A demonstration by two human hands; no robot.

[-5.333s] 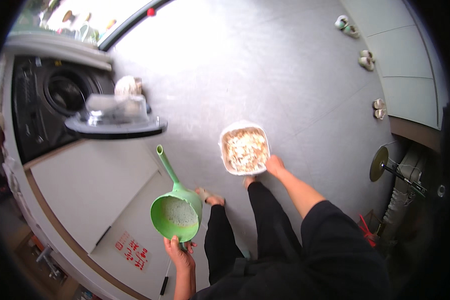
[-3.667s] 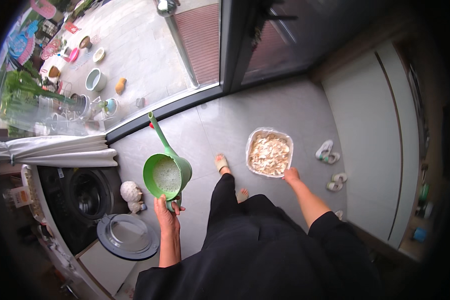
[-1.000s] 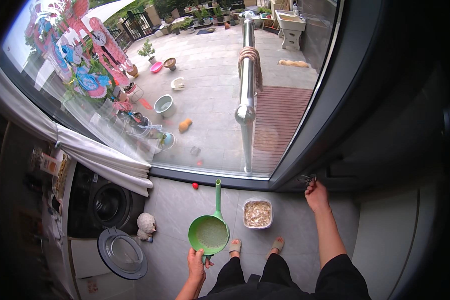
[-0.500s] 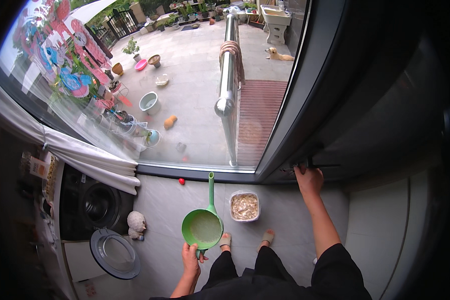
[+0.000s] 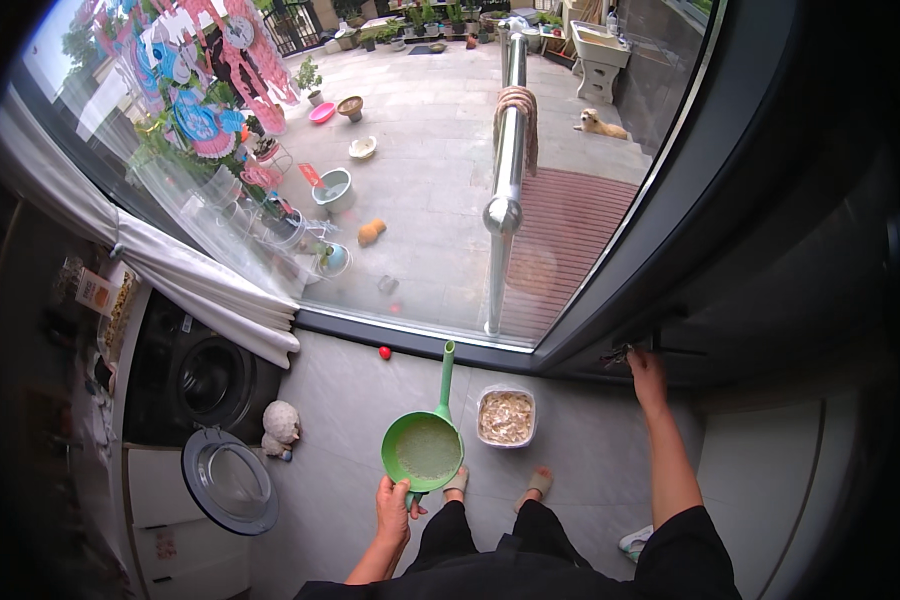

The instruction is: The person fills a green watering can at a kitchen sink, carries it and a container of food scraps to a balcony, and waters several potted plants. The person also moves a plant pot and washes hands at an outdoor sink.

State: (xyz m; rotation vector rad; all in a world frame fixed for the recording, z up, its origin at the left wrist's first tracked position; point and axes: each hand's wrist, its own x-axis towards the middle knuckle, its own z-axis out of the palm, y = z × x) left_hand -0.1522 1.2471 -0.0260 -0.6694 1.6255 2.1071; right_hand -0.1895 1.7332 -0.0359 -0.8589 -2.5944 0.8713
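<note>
My left hand (image 5: 395, 505) is closed on the near side of a green water scoop (image 5: 394, 440) with cloudy liquid in it. The scoop's long hollow handle points away from me toward the glass. Out to the right, my right hand (image 5: 649, 381) is at the dark door's lever handle (image 5: 683, 350), beside a bunch of keys (image 5: 616, 356) at the lock. Its fingers look curled there, but the dim light hides what they grip. On the floor in front of my feet sits a clear square tub (image 5: 506, 416) filled with pale flaky pieces.
A front-loading washing machine (image 5: 210, 382) stands at the left, its round door (image 5: 229, 480) swung wide. Near it are a white woolly figure (image 5: 281, 422) and a small red object (image 5: 385, 353). Outside the glass, a metal railing (image 5: 506, 180) leads toward a dog (image 5: 602, 125) lying down.
The whole view has swung slightly to the left, so the scene sits farther right. My left hand still holds the scoop, and my right hand stays by the door handle.
</note>
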